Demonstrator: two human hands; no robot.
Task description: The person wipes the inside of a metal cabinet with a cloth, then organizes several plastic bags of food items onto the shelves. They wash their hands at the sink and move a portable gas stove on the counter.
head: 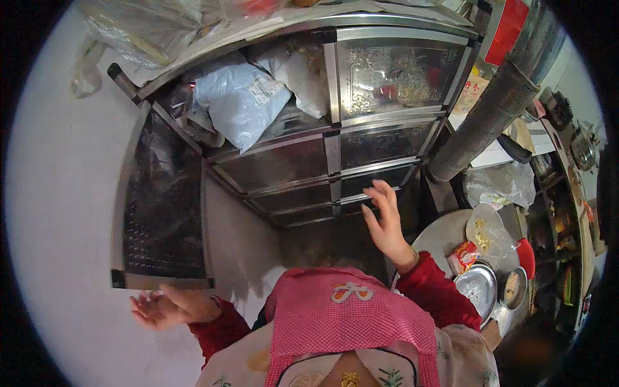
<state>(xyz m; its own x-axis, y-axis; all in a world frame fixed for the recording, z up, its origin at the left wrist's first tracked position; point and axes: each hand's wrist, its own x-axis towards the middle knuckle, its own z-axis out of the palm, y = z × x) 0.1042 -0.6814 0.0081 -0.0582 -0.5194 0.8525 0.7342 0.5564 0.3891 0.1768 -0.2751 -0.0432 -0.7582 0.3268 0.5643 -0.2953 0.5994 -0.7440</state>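
Note:
My left hand (169,307) is at the lower edge of a cabinet door (162,208) that stands swung out to the left; its thumb meets the frame, fingers loosely curled below. My right hand (384,225) is raised before the lower panels of the metal-framed cabinet (333,106), fingers apart, holding nothing. In the opened upper left compartment lie a light-blue plastic parcel bag (246,104) with a label, a whitish bag (302,82) beside it, and jar-like things at the left that are too dark to tell.
Right of the cabinet a dark stovepipe (488,116) rises at a slant. Near my right elbow, a round table (435,232) bears a metal tray (476,290), a bowl (513,289), a red packet (463,257) and a plastic bag of food (483,234). Plastic bags (145,29) lie on the cabinet top.

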